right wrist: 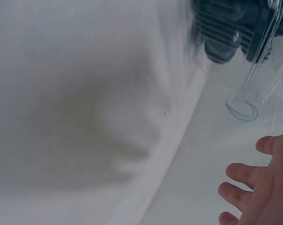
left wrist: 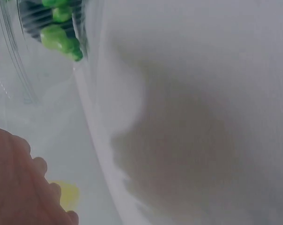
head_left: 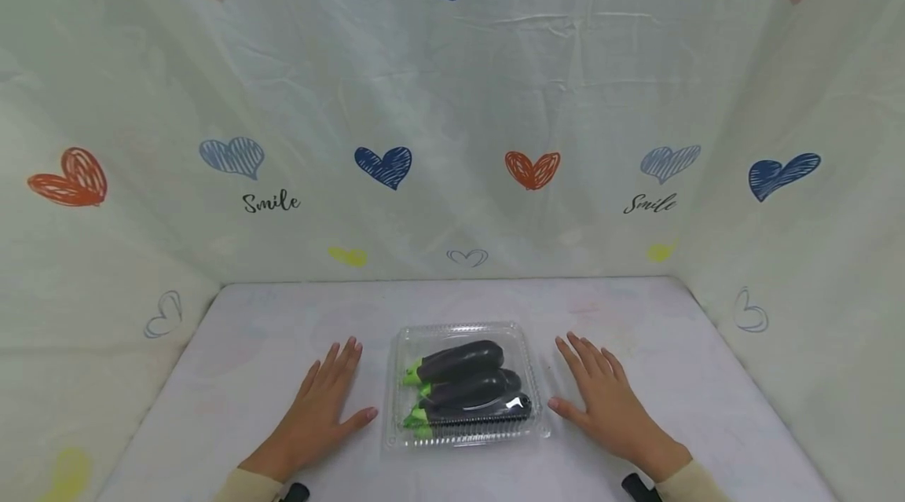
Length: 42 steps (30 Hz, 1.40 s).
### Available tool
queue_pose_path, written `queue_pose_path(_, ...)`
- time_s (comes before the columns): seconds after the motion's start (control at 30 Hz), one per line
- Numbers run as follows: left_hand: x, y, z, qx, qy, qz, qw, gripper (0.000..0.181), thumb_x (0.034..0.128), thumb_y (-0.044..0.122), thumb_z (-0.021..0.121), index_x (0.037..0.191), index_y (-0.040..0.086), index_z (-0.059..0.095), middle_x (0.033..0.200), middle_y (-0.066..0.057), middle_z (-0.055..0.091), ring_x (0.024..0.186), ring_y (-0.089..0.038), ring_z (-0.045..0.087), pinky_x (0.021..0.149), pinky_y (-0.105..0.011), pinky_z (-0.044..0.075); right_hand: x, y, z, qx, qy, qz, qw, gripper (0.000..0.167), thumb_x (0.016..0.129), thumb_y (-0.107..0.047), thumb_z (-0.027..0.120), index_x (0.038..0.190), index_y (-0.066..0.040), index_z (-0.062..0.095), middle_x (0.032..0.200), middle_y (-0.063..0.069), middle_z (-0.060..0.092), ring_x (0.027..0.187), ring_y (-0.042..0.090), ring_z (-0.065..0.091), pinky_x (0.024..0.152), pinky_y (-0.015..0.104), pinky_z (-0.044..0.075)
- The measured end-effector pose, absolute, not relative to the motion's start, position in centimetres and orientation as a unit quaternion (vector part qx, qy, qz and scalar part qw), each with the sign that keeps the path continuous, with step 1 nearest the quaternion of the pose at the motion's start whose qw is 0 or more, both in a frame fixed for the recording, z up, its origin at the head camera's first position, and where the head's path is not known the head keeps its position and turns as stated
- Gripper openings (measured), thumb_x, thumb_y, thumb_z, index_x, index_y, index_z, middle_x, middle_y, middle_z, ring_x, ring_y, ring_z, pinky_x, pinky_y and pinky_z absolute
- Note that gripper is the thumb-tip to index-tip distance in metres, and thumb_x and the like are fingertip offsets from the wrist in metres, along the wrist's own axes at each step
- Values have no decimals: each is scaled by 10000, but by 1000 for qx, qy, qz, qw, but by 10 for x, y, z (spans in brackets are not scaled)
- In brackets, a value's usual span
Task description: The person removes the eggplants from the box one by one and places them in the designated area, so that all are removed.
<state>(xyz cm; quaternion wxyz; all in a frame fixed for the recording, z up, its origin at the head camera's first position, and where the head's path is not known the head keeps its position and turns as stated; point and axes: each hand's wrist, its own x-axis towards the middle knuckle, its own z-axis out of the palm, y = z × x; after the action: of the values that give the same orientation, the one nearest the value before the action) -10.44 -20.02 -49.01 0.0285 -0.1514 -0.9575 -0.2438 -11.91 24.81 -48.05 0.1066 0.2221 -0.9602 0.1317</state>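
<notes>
A clear plastic clamshell box (head_left: 463, 329) stands on the table with several dark eggplants (head_left: 463, 361) inside, their green stem ends pointing left. To its left is my left hand (head_left: 318, 408), palm down with fingers spread, apart from the box. My right hand (head_left: 610, 406) mirrors it on the right side, fingers straight and spread, holding nothing. In the left wrist view the green stem ends (left wrist: 57, 40) show through the ribbed plastic wall. The right wrist view has the eggplants' dark rounded ends (right wrist: 221, 49) behind the plastic at the top.
A white cloth-covered table (head_left: 452, 478) lies under the hands. Behind and at both sides hangs a pale sheet (head_left: 452, 93) printed with hearts and the word Smile. A black strap piece (head_left: 639, 488) is at my right wrist, another (head_left: 297, 492) at my left.
</notes>
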Motion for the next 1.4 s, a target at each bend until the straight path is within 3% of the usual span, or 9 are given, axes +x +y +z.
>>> queue_pose_path(0.27, -95, -185, -494, -186, -955, -231, 31, 1046, 896, 661, 712, 1636, 34, 321, 1717, -148, 298, 1566, -429, 275, 1232, -671, 253, -106, 236, -481, 246, -952, 134, 120, 936, 938, -619, 698, 1623, -93, 336, 1612, 186, 438, 1460, 402, 415, 1168, 625, 295)
queue_pose_path(0.37, -93, -180, -494, -188, -955, -228, 22, 1102, 862, 718, 710, 1638, 41, 320, 1720, -130, 302, 1568, -413, 282, 1233, -654, 271, -102, 232, -483, 258, -948, 133, 129, 983, 904, -625, 734, 1621, -82, 337, 1594, 184, 463, 1448, 390, 435, 1219, 495, 212)
queue_pose_path(0.5, -90, -173, -493, -186, -956, -227, 4, 1152, 827, 750, 721, 1644, 49, 311, 1720, -122, 306, 1569, -407, 289, 1239, -635, 287, -97, 228, -488, 265, -945, 138, 132, 1051, 853, -623, 785, 1622, -73, 326, 1588, 178, 474, 1436, 379, 457, 1275, 242, -3)
queue_pose_path(0.57, -89, -171, -494, -182, -957, -225, -2, 1174, 807, 759, 735, 1647, 59, 309, 1717, -118, 315, 1564, -397, 303, 1241, -619, 302, -95, 226, -491, 264, -945, 139, 131, 1076, 839, -632, 795, 1626, -76, 315, 1589, 163, 478, 1430, 361, 469, 1267, 215, -15)
queue_pose_path(0.77, -84, -164, -497, -185, -961, -208, 2, 1177, 806, 741, 753, 1648, 58, 294, 1693, -134, 358, 1515, -384, 386, 1217, -594, 374, -90, 219, -497, 269, -938, 161, 145, 1124, 809, -600, 838, 1627, -49, 301, 1562, 128, 518, 1389, 305, 520, 1194, 392, 204)
queue_pose_path(0.93, -80, -158, -495, -168, -960, -224, -6, 1130, 835, 677, 765, 1655, 65, 286, 1693, -129, 358, 1511, -376, 398, 1217, -600, 380, -88, 215, -497, 271, -935, 173, 151, 1084, 818, -538, 852, 1612, -20, 327, 1560, 124, 525, 1386, 301, 531, 1182, 398, 259)
queue_pose_path(1.17, -76, -151, -491, -143, -954, -261, -31, 1070, 868, 588, 765, 1664, 75, 266, 1691, -121, 361, 1520, -373, 386, 1224, -620, 365, -85, 210, -496, 240, -945, 188, 116, 1013, 862, -510, 820, 1612, -31, 336, 1577, 130, 516, 1419, 330, 520, 1170, 474, 339)
queue_pose_path(1.4, -73, -146, -497, -130, -949, -286, -22, 1025, 888, 503, 775, 1658, 52, 271, 1684, -125, 373, 1510, -363, 401, 1211, -617, 386, -82, 206, -498, 235, -946, 189, 123, 990, 891, -518, 795, 1607, -11, 337, 1617, 151, 462, 1433, 354, 503, 1117, 566, 480)
